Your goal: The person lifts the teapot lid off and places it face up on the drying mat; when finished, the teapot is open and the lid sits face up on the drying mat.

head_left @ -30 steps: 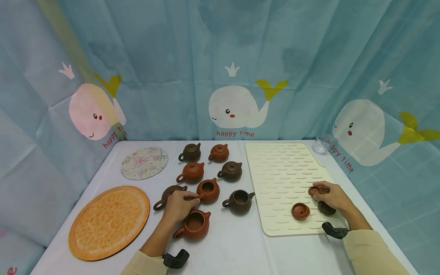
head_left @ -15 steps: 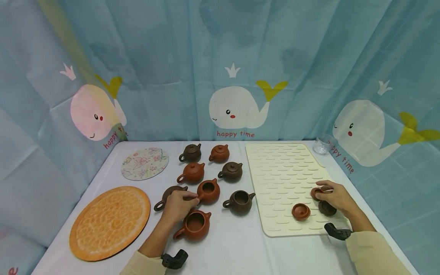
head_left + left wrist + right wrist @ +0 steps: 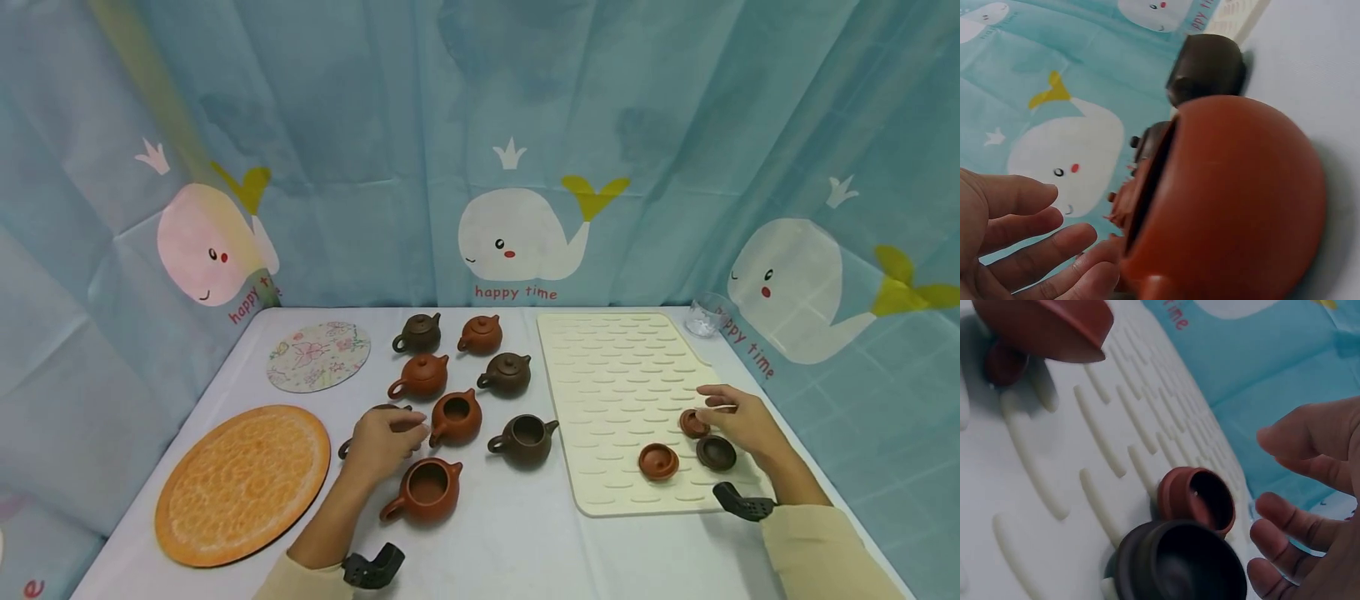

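My left hand [image 3: 382,443] hovers with loose fingers just left of a lidless reddish-brown teapot [image 3: 457,418], apart from its handle. Under that hand a dark brown teapot [image 3: 344,450] is mostly hidden. Closer to me stands another lidless reddish teapot [image 3: 430,493]; a reddish teapot [image 3: 1247,200] looms large in the left wrist view. Over the cream mat [image 3: 600,367], my right hand [image 3: 741,423] holds nothing, its fingers beside a small red lid [image 3: 1194,499]. Against that lid lies a dark lid [image 3: 1185,565], hollow side showing. A larger red lid [image 3: 658,462] rests left of them.
A lidless dark teapot [image 3: 525,440] stands left of the mat. Several lidded teapots, among them a red one [image 3: 422,377], are grouped farther back. At left lie a round bread-patterned mat [image 3: 243,483] and a floral disc [image 3: 318,357]. A clear glass [image 3: 705,315] stands back right.
My left hand has let go of the middle red teapot's handle and drawn slightly left. My right hand has released the small red lid, now on the mat, and moved a little right.
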`<act>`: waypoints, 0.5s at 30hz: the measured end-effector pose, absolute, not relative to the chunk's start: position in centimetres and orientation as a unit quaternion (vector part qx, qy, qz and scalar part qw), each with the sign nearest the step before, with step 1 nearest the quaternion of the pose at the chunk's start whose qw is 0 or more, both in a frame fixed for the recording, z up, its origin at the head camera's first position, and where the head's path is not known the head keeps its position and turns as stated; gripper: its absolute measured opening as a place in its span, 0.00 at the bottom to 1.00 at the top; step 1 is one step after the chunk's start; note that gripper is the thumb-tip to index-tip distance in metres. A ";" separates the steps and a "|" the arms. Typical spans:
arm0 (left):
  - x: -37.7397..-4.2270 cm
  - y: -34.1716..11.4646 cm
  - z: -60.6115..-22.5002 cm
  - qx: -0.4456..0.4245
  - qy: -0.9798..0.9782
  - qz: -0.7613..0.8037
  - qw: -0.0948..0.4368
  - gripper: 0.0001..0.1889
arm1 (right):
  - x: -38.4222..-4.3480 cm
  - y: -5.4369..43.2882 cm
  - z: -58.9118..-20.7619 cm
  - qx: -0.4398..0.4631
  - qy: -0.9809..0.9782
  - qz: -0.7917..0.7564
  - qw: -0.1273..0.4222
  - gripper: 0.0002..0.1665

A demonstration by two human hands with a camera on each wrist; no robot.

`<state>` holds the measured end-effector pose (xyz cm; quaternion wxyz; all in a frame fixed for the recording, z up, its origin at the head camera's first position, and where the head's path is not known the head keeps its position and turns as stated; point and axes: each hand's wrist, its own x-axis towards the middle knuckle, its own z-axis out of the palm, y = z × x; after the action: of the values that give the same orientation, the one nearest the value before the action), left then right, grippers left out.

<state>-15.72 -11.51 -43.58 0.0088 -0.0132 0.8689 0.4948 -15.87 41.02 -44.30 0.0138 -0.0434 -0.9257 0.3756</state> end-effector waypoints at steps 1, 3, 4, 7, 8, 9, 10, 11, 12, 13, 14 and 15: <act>-15.6 -11.6 -43.3 -0.015 0.866 0.500 0.006 0.11 | -15.9 40.9 -44.1 -0.044 -0.926 0.375 0.018 0.32; -15.5 -11.9 -42.8 -0.017 0.860 0.510 -0.001 0.11 | -15.8 40.6 -43.6 -0.042 -0.925 0.377 0.024 0.32; -15.4 -12.0 -42.5 -0.018 0.858 0.513 -0.004 0.11 | -15.8 40.5 -43.4 -0.042 -0.925 0.377 0.028 0.31; -14.9 -12.4 -41.7 -0.017 0.849 0.528 -0.014 0.11 | -15.7 40.1 -42.8 -0.035 -0.926 0.374 0.042 0.30; -14.8 -12.5 -41.4 -0.015 0.846 0.532 -0.018 0.11 | -15.7 40.0 -42.5 -0.032 -0.926 0.373 0.046 0.30; -14.6 -12.6 -41.2 -0.011 0.844 0.536 -0.024 0.11 | -15.7 39.8 -42.3 -0.027 -0.927 0.372 0.050 0.30; -14.5 -12.8 -41.0 -0.009 0.842 0.538 -0.029 0.11 | -15.7 39.7 -42.1 -0.023 -0.927 0.372 0.054 0.30; -14.3 -12.9 -40.8 -0.008 0.839 0.543 -0.034 0.11 | -15.7 39.6 -41.8 -0.019 -0.926 0.372 0.058 0.30; -14.2 -13.1 -40.7 -0.007 0.836 0.546 -0.041 0.11 | -15.6 39.4 -41.6 -0.014 -0.925 0.374 0.061 0.30; -14.1 -13.2 -40.6 -0.006 0.833 0.551 -0.047 0.11 | -15.6 39.2 -41.3 -0.009 -0.925 0.376 0.063 0.30; -14.0 -13.4 -40.5 -0.005 0.829 0.556 -0.053 0.12 | -15.6 39.0 -41.0 -0.005 -0.924 0.378 0.066 0.29; -13.9 -13.6 -40.4 -0.004 0.826 0.560 -0.060 0.12 | -15.5 38.8 -40.8 -0.001 -0.923 0.379 0.067 0.29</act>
<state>-13.87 -13.56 -40.42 -0.0599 -0.0042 0.8263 0.5600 -15.50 38.76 -40.76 0.0674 -0.0012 -0.9230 0.3790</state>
